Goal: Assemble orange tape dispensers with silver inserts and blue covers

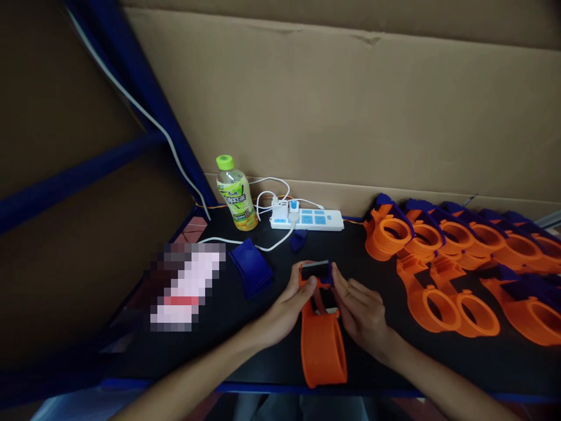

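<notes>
Both my hands hold one orange plastic tape dispenser (323, 351) that lies on the black table (245, 339) in front of me. My left hand (289, 307) grips its left side, thumb pressed near the dark blade piece (315, 271) at its far end. My right hand (362, 313) closes on the right side, fingertips at the same blade piece. A loose dark blue part (250, 268) lies just left of my left hand, and a smaller blue part (298, 240) sits beyond it.
Several orange dispensers with blue parts (460, 263) crowd the right of the table. A white power strip (307, 220) with cables and a green-capped bottle (235, 193) stand at the back by a cardboard wall. A blurred pink-white item (186, 286) lies left. Blue shelf frame (149, 105) rises at left.
</notes>
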Motion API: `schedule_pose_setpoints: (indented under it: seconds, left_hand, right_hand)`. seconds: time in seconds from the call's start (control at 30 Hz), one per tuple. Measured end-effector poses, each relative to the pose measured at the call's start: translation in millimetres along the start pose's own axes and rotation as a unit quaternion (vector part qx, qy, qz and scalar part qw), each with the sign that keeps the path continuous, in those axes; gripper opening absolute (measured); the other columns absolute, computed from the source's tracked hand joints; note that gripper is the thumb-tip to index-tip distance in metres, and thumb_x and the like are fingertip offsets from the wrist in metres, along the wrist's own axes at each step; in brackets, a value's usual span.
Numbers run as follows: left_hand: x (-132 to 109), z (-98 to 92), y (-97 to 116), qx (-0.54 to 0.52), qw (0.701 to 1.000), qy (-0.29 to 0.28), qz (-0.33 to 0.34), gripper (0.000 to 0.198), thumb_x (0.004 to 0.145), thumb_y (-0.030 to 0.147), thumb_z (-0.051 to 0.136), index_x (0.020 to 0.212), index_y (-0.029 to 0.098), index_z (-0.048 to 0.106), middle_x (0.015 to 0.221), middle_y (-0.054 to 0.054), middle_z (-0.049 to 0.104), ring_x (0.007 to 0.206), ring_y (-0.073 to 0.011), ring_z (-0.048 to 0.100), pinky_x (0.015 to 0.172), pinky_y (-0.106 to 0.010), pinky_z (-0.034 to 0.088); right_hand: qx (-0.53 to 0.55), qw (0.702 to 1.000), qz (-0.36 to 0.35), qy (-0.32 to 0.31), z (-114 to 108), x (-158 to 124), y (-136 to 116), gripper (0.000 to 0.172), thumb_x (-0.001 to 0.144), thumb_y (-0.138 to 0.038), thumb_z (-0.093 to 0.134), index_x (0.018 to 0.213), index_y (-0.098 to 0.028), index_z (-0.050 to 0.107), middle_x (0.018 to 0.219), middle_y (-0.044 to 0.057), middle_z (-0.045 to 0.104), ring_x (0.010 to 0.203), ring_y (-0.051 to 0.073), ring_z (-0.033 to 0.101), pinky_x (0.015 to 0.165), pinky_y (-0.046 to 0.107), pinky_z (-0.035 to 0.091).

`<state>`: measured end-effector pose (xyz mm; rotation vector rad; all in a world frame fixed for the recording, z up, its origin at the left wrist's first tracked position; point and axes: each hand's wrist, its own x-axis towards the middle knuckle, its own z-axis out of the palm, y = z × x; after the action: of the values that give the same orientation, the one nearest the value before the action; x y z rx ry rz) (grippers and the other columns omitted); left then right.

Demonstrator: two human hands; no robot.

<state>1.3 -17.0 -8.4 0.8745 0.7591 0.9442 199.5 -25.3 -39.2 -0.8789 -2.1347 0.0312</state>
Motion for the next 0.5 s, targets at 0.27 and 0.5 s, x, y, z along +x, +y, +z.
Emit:
schedule_pose_setpoints:
  seconds: [0.27,0.5]
  left_hand:
    - [6,-3.2,8,-0.078,0.996,-0.032,-0.011,0.058,0.084,0.043,0.075,0.133,0.024,0.049,0.099,-0.006,0.071,0.087,-0.0194,0.069,0.079,-0.032,0.051]
    - [14,-11.7,9,-0.156,0.984,-0.013,-0.087,0.044,0.080,0.043,0.078,0.113,0.018,0.066,0.083,-0.007,0.074,0.073,-0.0214,0.072,0.072,-0.033,0.055]
  right_hand:
    - [0.032,0.999,0.003,0.037,1,20,9,0.059,0.096,-0.008,0.055,0.151,-0.026,0.044,0.138,0.014,0.059,0.105,0.021,0.072,0.081,0.034,0.062]
    - [0.089,0.996,0.015,0.008,-13,41,7,0.038,0.096,-0.020,0.061,0.133,-0.028,0.065,0.130,0.009,0.067,0.111,0.022,0.071,0.093,0.037,0.059]
